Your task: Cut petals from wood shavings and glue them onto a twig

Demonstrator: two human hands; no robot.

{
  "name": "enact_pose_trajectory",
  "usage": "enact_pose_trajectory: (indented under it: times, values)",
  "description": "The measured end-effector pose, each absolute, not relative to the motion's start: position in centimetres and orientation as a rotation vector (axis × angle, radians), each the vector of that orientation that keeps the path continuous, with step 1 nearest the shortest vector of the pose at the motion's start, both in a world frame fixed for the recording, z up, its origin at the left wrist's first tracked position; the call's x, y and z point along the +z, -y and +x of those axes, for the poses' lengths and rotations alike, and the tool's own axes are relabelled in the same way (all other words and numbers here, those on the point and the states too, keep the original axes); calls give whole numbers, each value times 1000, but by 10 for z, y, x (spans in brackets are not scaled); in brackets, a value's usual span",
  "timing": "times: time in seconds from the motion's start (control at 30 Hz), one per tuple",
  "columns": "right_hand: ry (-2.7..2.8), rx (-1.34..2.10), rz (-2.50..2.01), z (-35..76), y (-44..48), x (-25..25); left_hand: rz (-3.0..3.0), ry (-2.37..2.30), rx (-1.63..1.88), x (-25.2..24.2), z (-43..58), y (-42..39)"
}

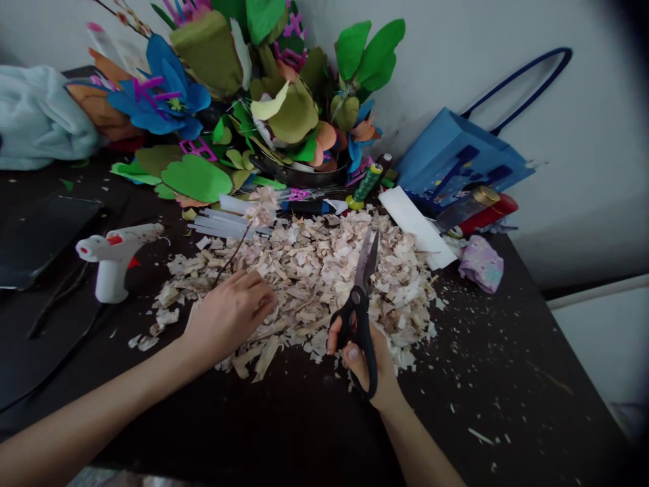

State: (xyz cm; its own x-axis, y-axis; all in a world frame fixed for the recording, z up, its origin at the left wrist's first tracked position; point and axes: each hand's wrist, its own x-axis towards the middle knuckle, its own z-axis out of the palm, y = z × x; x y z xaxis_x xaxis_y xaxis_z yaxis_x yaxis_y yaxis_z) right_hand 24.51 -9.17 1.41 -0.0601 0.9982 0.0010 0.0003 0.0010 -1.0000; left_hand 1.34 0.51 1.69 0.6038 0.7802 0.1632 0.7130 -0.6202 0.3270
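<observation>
My right hand (372, 362) holds black-handled scissors (359, 297), fingers through the loops, blades pointing away and slightly apart. The blades are over a heap of pale, papery scraps (314, 270). At the heap's left front, my left hand (230, 311) is closed, palm down with fingers curled. A thin brown flower stem (233, 257) rises from behind its knuckles and carries a pale pink flower (263, 206). The grip on the stem is hidden under the hand.
A white glue gun (114, 264) stands left, its cord trailing forward. Glue sticks (218, 223), green thread (368, 182) and a white strip (418, 226) border the heap. Behind are colourful artificial flowers (197, 179) and a blue bag (456, 162). A dark flat object (45, 237) lies far left.
</observation>
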Motion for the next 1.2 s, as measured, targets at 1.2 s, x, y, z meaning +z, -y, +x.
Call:
enact_pose_trajectory:
  times: [1.2]
  values:
    - [1091,1130,-1302,204,82,15,1399,-854,537,17,36,17]
